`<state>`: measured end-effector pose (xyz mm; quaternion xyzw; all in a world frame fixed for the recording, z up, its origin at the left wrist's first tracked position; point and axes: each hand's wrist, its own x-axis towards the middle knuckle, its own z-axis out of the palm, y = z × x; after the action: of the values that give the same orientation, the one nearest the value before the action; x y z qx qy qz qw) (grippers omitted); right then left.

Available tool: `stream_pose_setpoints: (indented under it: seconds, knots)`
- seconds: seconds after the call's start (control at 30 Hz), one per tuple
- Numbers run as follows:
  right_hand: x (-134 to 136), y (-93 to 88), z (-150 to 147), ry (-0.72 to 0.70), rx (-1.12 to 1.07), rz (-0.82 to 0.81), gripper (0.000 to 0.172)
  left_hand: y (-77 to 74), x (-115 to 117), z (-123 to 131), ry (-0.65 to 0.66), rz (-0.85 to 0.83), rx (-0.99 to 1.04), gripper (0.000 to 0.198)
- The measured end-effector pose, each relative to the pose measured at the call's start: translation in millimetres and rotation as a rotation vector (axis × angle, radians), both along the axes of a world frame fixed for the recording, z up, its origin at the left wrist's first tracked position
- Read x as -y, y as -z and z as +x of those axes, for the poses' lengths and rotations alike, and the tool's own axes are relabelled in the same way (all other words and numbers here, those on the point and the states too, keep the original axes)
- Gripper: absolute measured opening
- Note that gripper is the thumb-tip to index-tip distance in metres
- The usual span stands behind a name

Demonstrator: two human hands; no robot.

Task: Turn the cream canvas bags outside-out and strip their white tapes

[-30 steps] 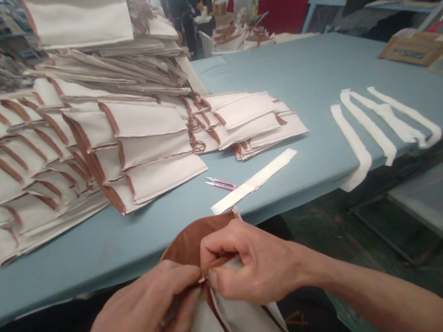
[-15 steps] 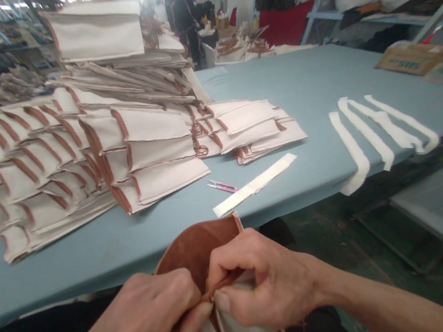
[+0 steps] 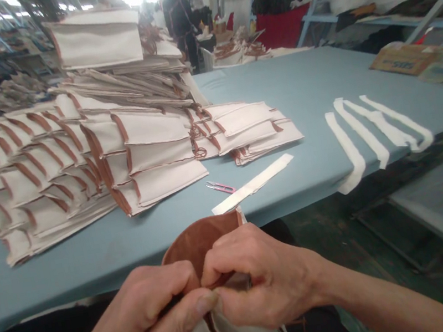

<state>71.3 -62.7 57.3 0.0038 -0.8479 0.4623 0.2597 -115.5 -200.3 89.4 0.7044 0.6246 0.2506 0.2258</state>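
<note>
Over my lap I hold a cream fabric bag with brown trim [image 3: 194,243]; its brown lining shows above my fingers. My left hand [image 3: 145,324] is closed, thumb and fingers pinching the bag's brown edge. My right hand [image 3: 260,277] is closed too, pinching the same edge right beside the left thumb. The bag's lower part runs down between my wrists. Just beyond it is the blue table [image 3: 309,79].
Stacks of finished cream bags [image 3: 86,137] fill the table's left half, with a smaller pile [image 3: 249,128] beside them. Pink thread snips [image 3: 220,187] and a white strip [image 3: 253,183] lie near the front edge. More white strips [image 3: 367,131] hang over the right edge. A cardboard box [image 3: 402,59] sits far right.
Both hands have stayed pinched on the bag's brown edge. The left thumb has slid forward along the edge, and the right fingers have curled tighter. The view shifted slightly.
</note>
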Motion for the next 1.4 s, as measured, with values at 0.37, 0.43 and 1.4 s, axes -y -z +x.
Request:
stream_pose_setpoints:
  seconds: [0.37, 0.43, 1.4]
  knots:
    - [-44.4, 2.8, 16.1, 0.065, 0.328, 0.151, 0.01, 12.0, 9.7, -21.0, -0.096, 0.026, 0.032, 0.048]
    - [-44.6, 6.6, 15.6, 0.054, 0.292, 0.187, 0.01, 13.4, 15.2, -25.4, -0.158, 0.044, 0.016, 0.047]
    - [-31.8, -4.6, 8.1, 0.002, 0.209, -0.042, 0.023, 13.8, -30.7, 5.8, -0.036, -0.286, 0.331, 0.032]
